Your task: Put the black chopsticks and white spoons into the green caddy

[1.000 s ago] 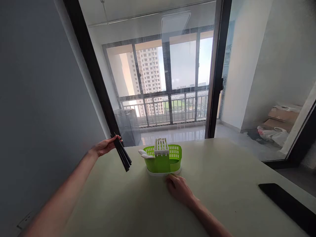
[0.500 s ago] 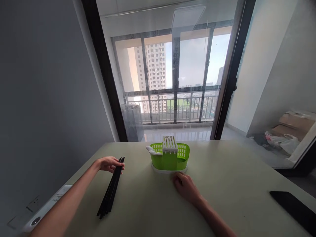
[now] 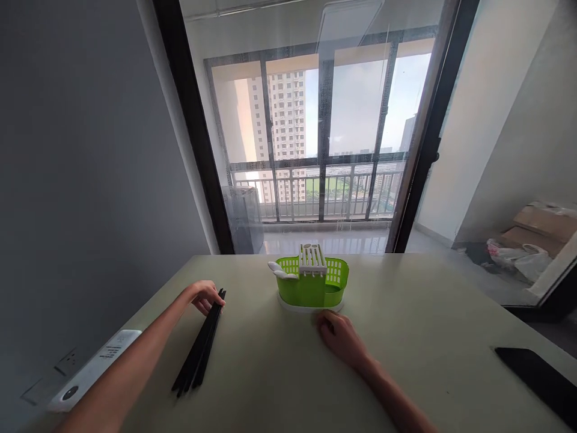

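Resting on the worktop (image 3: 406, 325), the left hand (image 3: 205, 296) curls over black sticks (image 3: 199, 352); the right hand (image 3: 338, 337) lies loosely closed, empty, beside a green basket (image 3: 311, 288). No writing is legible.

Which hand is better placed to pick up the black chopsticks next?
Left. The left hand already rests at the far end of the black chopsticks lying on the table. The right hand sits in front of the green caddy, farther from them.
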### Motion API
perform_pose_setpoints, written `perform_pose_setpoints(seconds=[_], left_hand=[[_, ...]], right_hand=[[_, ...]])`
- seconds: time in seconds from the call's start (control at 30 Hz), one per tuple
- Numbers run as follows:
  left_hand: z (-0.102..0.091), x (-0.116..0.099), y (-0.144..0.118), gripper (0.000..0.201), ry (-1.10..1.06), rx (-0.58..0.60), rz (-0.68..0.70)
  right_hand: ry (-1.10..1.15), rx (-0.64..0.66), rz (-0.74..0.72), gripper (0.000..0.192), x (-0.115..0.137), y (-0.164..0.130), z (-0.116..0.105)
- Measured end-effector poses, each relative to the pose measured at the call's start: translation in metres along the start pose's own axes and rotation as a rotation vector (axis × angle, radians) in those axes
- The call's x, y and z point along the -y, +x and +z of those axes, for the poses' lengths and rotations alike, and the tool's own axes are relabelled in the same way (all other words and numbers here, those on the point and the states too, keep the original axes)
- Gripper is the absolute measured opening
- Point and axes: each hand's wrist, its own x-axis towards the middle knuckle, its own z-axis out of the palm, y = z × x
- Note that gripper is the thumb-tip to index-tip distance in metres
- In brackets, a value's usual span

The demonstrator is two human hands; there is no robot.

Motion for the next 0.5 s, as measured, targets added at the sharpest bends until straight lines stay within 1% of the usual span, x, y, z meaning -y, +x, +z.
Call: perform_pose_setpoints(seconds=[0.17,0.33,0.43,0.5], left_hand=[[-0.003,0.005,0.01,0.046,0.062,-0.06,-0.001],[-0.006,0.005,0.014,0.057,0.095,-0.098,0.019],[-0.003,0.002,0.013,0.064,0.054,-0.132,0.101],[0.0,-0.001,0.01,0.067,-0.027,-0.166,0.226]], right_hand=[[0.008,0.007,-0.003,0.026,0.0,0.0,-0.002],[0.006,0.014,-0.004,0.026,0.002,0.0,-0.003],[0.004,0.013,-0.003,0.026,0.002,0.001,-0.003],[0.002,0.008,-0.001,0.025,0.003,0.001,-0.002]])
